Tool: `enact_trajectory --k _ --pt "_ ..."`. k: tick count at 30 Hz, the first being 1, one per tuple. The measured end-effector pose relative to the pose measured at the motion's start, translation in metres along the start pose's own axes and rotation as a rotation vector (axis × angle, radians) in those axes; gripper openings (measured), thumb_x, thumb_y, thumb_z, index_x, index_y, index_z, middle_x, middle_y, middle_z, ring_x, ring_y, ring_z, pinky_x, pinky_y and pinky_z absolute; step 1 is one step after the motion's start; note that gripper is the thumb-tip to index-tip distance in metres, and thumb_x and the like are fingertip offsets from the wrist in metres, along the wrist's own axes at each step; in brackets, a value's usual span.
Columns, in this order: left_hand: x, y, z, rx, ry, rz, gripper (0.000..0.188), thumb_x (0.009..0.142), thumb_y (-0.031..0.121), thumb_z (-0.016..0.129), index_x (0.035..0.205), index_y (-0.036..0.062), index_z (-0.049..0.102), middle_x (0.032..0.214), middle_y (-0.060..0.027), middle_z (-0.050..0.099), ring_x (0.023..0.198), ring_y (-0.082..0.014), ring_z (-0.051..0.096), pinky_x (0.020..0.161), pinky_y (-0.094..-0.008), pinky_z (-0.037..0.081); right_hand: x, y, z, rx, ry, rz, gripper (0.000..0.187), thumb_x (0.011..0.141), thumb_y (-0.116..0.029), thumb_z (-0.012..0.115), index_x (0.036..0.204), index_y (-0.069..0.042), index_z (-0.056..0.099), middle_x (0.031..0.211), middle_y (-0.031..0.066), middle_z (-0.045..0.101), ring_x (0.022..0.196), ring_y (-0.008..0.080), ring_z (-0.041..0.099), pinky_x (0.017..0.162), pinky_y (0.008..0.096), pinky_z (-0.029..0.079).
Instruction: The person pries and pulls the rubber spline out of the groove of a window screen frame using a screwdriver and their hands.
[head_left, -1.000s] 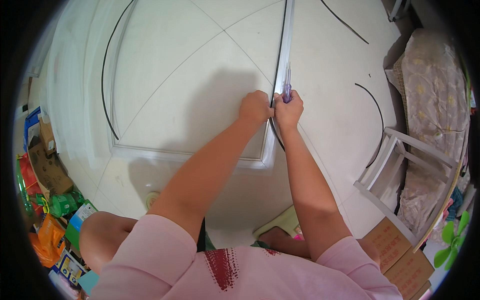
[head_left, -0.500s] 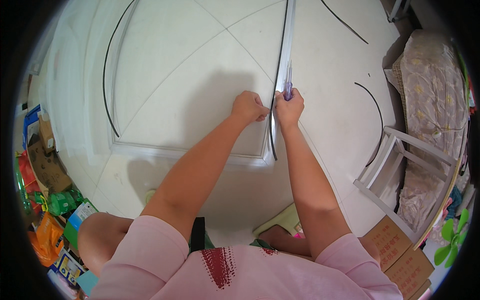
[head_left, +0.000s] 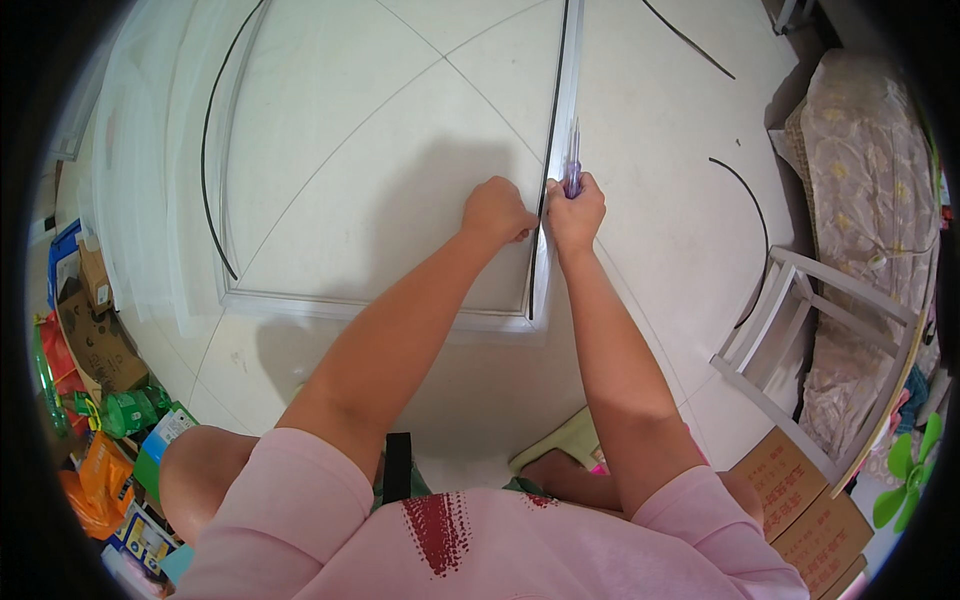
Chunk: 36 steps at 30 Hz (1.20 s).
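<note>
A metal-edged screen frame [head_left: 380,307] lies flat on the tiled floor, with a long thin black rubber strip [head_left: 552,120] along its right side. My left hand [head_left: 497,210] is closed, its fingertips at the strip, seemingly pinching it; the fingertips are partly hidden. Just across the frame's right bar, my right hand [head_left: 577,215] is wrapped round a screwdriver [head_left: 573,180] with a clear purple handle, its shaft pointing away from me. Below my hands the strip's near end lies along the inner edge of the right bar, near the corner.
Another black strip [head_left: 205,150] curves along the frame's left side. Two loose strips, a far one [head_left: 690,40] and a nearer one [head_left: 758,215], lie on the floor to the right. A grey stool frame [head_left: 790,340] and cardboard boxes [head_left: 800,500] stand right; bags and boxes crowd the left.
The strip's near end has shifted left, from hanging across the frame's corner to lying along the right bar's inner edge. Both hands have stayed almost in place.
</note>
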<state>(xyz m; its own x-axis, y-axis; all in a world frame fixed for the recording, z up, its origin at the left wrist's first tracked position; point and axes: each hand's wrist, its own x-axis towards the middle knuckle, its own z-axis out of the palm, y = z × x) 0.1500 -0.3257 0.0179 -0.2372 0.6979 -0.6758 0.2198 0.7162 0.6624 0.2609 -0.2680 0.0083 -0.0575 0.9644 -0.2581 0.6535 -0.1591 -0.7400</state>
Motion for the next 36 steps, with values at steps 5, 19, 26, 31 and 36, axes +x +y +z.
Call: enact_trajectory --k 5,19,26,31,36 --pt "0.010 -0.008 0.021 0.315 0.180 0.145 0.020 0.055 0.017 0.076 0.065 0.0013 0.068 0.062 -0.0146 0.065 0.054 -0.0293 0.065 0.061 -0.0370 0.056 -0.003 -0.008 0.004 0.011 -0.007 -0.010 0.017 0.074 -0.011 0.069 0.074 0.000 0.055 0.066 0.0135 0.062 0.061 0.0280 0.060 0.064 0.0387 0.048" --pt "-0.011 -0.012 0.005 -0.371 0.077 -0.022 0.023 0.075 0.006 0.074 0.066 0.0005 0.053 0.065 -0.0136 0.066 0.054 -0.0168 0.066 0.049 -0.0280 0.055 0.000 -0.002 0.003 -0.007 -0.021 0.004 0.019 0.074 -0.012 0.070 0.076 0.000 0.055 0.069 0.0150 0.064 0.065 0.0314 0.063 0.066 0.0412 0.049" --pt "-0.010 -0.005 0.011 -0.307 0.128 -0.026 0.015 0.068 0.003 0.071 0.063 -0.0006 0.057 0.060 -0.0134 0.065 0.050 -0.0172 0.065 0.049 -0.0285 0.056 -0.001 -0.005 -0.001 -0.030 -0.024 0.025 0.019 0.074 -0.012 0.070 0.076 0.000 0.055 0.071 0.0159 0.064 0.066 0.0320 0.063 0.067 0.0412 0.050" --pt "-0.003 -0.008 0.013 -0.241 0.091 0.040 0.019 0.069 0.002 0.071 0.062 -0.0001 0.053 0.060 -0.0141 0.064 0.053 -0.0176 0.066 0.049 -0.0291 0.056 -0.001 -0.005 0.000 -0.022 -0.017 0.023 0.018 0.075 -0.012 0.069 0.076 0.000 0.055 0.073 0.0161 0.065 0.068 0.0325 0.063 0.067 0.0412 0.049" --pt "-0.001 -0.018 0.007 -0.577 -0.041 0.068 0.018 0.070 -0.001 0.071 0.064 -0.0015 0.054 0.063 -0.0164 0.065 0.055 -0.0202 0.067 0.052 -0.0302 0.058 -0.002 -0.008 -0.001 -0.008 -0.017 0.021 0.018 0.075 -0.011 0.069 0.076 0.000 0.055 0.073 0.0165 0.064 0.067 0.0329 0.063 0.067 0.0415 0.049"
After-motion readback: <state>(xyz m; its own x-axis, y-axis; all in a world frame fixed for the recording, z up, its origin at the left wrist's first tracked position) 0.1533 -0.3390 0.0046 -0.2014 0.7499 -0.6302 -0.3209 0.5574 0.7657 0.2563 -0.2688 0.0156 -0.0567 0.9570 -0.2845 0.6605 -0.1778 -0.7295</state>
